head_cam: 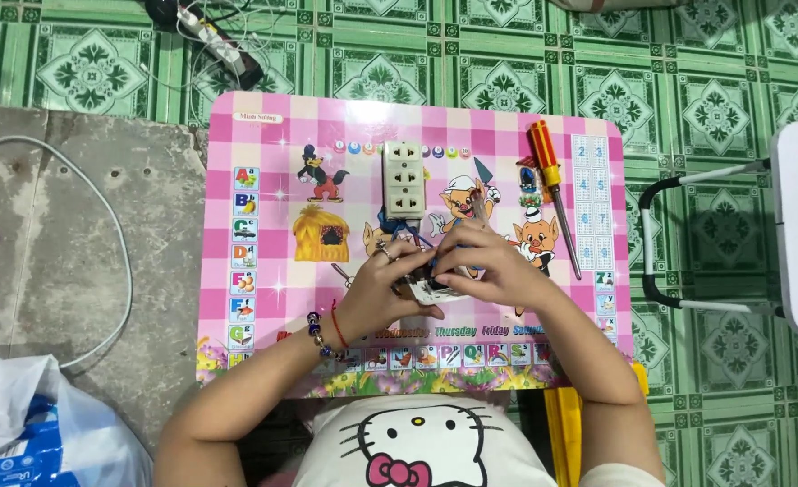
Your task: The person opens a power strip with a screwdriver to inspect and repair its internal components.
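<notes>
Both hands — left hand (383, 287) & right hand (482, 261) — grip small white part (435, 290) on pink desk (264, 117), cream socket strip (404, 179) just beyond

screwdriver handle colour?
Red and yellow; the screwdriver lies on the pink checked table, clearest in the head view.

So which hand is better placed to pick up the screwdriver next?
Probably the right hand. The screwdriver lies on the pink table just beyond and to the right of it, nothing between. The left hand is farther off, and both hands are on the small part, so one must let go.
</notes>
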